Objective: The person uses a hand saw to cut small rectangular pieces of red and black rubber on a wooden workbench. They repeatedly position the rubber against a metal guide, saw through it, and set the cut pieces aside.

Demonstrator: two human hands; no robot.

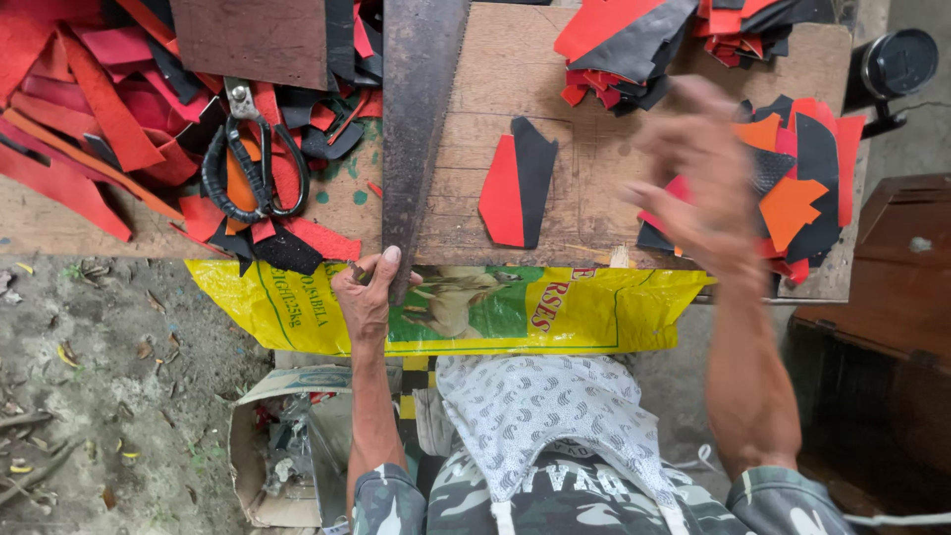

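At the near edge: left hand (pixel 365 292) pinches the dark metal strip (pixel 416 129), thumb on top.
Right hand (pixel 698 183): blurred above 1 red-black pile (pixel 802 188); grip unclear.
Middle: cut piece (pixel 517 183) lies free.
Advice: probably hold the strip steady.
Far left: shears (pixel 253 163).

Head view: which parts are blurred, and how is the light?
Head view: the right hand is smeared by motion blur above the pile of red, orange and black pieces; the left hand, the scissors and the wooden table are sharp; daylight is soft and even, without glare.
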